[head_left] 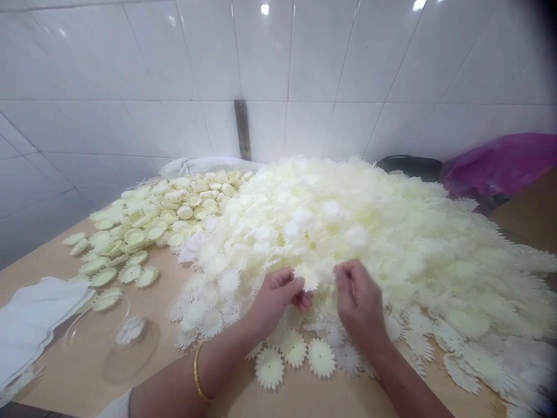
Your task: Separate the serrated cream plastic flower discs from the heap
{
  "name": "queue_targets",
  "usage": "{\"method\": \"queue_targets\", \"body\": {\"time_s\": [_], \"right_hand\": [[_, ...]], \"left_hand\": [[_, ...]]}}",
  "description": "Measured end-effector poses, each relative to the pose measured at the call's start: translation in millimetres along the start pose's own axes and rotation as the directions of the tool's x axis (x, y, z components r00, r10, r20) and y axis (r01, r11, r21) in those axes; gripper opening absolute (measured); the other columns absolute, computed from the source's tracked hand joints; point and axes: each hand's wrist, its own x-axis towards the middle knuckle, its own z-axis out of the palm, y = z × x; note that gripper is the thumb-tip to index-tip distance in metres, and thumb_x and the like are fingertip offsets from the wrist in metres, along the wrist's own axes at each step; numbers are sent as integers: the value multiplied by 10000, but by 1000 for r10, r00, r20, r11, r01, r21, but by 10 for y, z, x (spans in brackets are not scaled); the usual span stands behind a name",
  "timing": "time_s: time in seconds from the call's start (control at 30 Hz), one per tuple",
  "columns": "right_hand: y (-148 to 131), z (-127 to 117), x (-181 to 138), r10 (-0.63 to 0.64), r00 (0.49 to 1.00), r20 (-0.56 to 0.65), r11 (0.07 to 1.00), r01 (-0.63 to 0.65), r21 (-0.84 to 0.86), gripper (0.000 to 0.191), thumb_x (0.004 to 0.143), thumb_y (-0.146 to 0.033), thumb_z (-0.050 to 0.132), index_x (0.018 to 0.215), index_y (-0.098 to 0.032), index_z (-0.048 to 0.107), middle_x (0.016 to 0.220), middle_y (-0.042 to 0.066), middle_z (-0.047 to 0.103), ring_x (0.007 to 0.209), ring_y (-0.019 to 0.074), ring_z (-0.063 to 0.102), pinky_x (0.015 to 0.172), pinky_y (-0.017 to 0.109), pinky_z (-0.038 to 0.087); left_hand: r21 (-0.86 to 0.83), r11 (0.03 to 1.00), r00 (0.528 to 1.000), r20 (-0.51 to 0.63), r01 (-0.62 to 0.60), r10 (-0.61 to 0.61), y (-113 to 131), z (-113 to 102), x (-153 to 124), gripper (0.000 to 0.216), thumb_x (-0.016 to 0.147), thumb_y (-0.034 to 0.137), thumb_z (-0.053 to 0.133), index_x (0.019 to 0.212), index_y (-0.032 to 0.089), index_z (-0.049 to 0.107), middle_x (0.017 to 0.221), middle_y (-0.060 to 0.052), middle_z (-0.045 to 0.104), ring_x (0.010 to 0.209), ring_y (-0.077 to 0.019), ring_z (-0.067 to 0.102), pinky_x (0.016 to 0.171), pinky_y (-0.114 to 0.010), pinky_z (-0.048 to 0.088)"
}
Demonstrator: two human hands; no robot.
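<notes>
A disc (308, 278) is pinched by the left hand (277, 296); grip is unclear in the right hand (361, 299). Stacks (134, 236) are formed, a loose heap (357, 209) left.

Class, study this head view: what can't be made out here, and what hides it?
All from the head view:
Right hand: its curled fingers hide whether it pinches anything.
Large pile of pale toothed-edge pieces: overlap and blur prevent a count.
Dark object: the pile covers its lower part.
Purple bundle: the right edge cuts it off; its wrapping hides any contents.
White sheet: cut off by the left edge.
</notes>
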Motion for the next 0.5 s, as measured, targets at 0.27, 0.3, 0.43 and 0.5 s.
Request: {"method": "queue_targets", "body": {"time_s": [0.27, 0.3, 0.43, 0.5], "right_hand": [[27, -76, 50, -159, 984, -83, 986, 154, -59, 101, 836, -271, 461, 857, -176, 486, 785, 38, 513, 700, 152, 484, 631, 281, 416], [12, -58, 42, -180, 982, -58, 983, 178, -48, 162, 818, -288, 496, 931, -171, 484, 844, 53, 521, 749, 164, 492, 658, 292, 423], [-2, 25, 18, -240, 970, 44, 963, 244, -118, 81, 828, -260, 488, 855, -184, 495, 768, 32, 521, 729, 168, 486, 651, 300, 401], [18, 32, 19, -254, 966, 48, 952, 259, -165, 159, 850, -234, 447, 699, -188, 459, 647, 3, 485, 646, 150, 462, 607, 281, 373]], "left_hand": [[37, 999, 999, -39, -32, 34, -33, -17, -1, 228, 752, 336, 583, 698, 120, 538, 630, -39, 605, 527, -100, 552, 530, -234, 449], [50, 998, 998, -37, -40, 42, -27, -8, -5, 230, 756, 341, 576, 706, 119, 545, 631, -35, 601, 526, -98, 550, 529, -233, 449], [72, 996, 999, -15, -44, 45, -5, 23, -15, 235, 755, 345, 574, 689, 121, 541, 620, -32, 598, 522, -103, 555, 524, -234, 452], [75, 997, 999, -4, -34, 35, -8, 33, -16, 242, 745, 343, 585, 664, 123, 523, 617, -36, 604, 515, -108, 561, 519, -237, 455]]}}
